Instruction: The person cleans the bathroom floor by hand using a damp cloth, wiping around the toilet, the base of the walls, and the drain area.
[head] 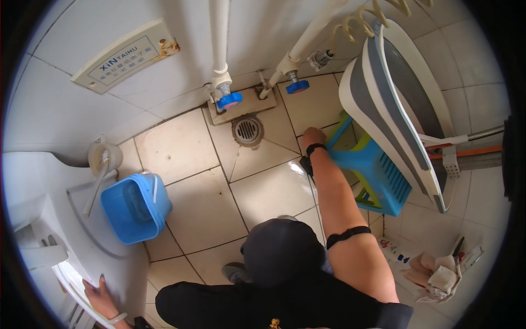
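Observation:
My left hand (100,297) rests on the rim of a white fixture (68,279) at the lower left, with thumb and fingers apart. My right hand (314,136) reaches down beside the legs of a blue plastic stool (372,168); its fingers curl away from the camera, so what it may hold is hidden. A green plastic stool (365,144) shows beneath the blue one. Behind both stools, a grey and white folding basin (380,90) stands on its side against the wall. To the left, a blue bucket (162,205) with a white handle holds some water.
A round metal floor drain (248,130) lies in the tiled floor. Above it are white pipes (219,37) with a blue valve handle (229,100) and another blue valve handle (297,86). A toilet brush holder (111,154) hangs at left; crumpled paper (437,277) sits at lower right.

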Available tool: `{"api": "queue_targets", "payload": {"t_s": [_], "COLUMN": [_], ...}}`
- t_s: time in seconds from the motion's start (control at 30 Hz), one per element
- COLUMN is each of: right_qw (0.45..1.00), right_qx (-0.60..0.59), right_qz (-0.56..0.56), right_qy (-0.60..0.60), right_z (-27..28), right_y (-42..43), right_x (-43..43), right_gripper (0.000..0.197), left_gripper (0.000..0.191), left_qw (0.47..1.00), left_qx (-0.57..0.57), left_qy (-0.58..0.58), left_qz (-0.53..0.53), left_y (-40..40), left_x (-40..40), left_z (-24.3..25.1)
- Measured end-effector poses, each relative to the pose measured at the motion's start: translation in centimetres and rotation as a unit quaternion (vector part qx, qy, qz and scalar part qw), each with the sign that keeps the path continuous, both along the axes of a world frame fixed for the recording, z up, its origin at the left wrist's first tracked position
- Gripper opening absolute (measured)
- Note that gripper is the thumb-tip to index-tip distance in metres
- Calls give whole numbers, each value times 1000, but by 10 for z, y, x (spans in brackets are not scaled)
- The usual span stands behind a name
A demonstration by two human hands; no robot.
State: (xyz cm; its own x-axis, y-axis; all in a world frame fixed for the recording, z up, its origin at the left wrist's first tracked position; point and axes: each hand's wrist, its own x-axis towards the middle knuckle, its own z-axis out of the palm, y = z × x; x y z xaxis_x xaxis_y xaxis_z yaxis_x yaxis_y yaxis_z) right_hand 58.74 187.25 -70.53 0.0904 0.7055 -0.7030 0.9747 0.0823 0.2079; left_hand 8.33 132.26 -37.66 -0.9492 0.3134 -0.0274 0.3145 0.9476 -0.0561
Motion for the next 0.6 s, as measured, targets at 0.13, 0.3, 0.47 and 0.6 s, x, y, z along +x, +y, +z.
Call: {"api": "queue_targets", "payload": {"t_s": [0.13,0.3,0.47,0.6], "right_qw": [988,986,927,893], "right_qx": [52,122,265,147], "right_qz": [-141,-66,260,289], "right_qy": [-23,-90,-60,313], "right_z": [-32,-53,-33,4], "right_y": [-4,-51,-118,-195], "right_x": [-1,-32,-44,-55], "right_gripper": [41,41,28,23], "left_gripper": [60,62,64,65], "left_qw": [1000,1000,999,997], "left_qx": [7,0,-35,-60], "left_qy": [-5,25,29,41], "left_qz": [23,-3,-13,1], "left_y": [9,-9,11,2], "left_x": [7,-2,3,3], "left_z": [1,-6,-5,10]}}
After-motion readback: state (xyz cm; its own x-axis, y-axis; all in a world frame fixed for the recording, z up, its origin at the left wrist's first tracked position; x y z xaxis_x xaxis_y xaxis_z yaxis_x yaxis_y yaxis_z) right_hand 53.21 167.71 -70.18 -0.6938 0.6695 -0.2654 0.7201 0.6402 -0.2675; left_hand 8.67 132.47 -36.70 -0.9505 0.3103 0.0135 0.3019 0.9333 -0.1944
